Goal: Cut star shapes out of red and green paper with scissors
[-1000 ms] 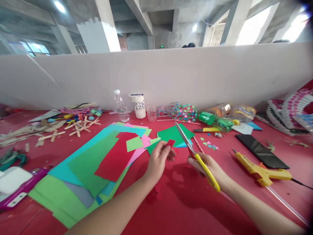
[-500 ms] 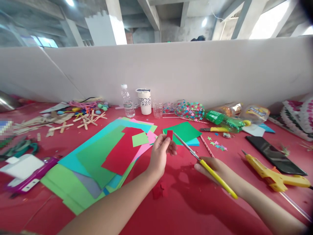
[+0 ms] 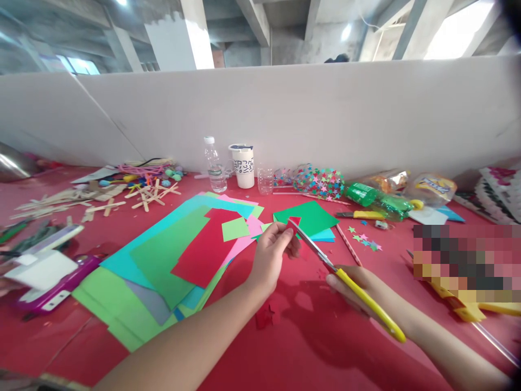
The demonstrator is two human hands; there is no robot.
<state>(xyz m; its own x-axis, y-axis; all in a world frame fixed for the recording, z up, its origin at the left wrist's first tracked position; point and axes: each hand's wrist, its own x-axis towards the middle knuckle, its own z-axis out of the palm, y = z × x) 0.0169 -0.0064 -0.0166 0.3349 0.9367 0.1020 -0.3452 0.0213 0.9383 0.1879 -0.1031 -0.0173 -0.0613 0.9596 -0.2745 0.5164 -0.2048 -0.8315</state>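
Between the thumb and fingers of my left hand [image 3: 273, 250] is a small piece of red paper [image 3: 293, 222]. My right hand [image 3: 358, 288] is closed around the yellow handles of a pair of scissors [image 3: 316, 251]. The blade tips meet the red paper right at my left fingertips. Behind the hands lies a green sheet [image 3: 307, 216]. To the left are stacked coloured sheets, with a red sheet [image 3: 205, 247] and a light green square [image 3: 235, 230] on top. Small red scraps [image 3: 266, 315] lie on the table below my left wrist.
A yellow glue gun [image 3: 468, 304] lies at the right, partly covered by a blurred patch. Paper stars [image 3: 368, 241], a utility knife [image 3: 362, 215] and a green bottle [image 3: 360, 193] sit back right. A water bottle [image 3: 215, 168] and white cup [image 3: 245, 167] stand by the partition. Wooden sticks [image 3: 150, 196] lie left.
The red paper is turned in my left fingers and now shows a slanted, pointed edge at the blades. The view has shifted slightly. Pale objects at the far left have moved.
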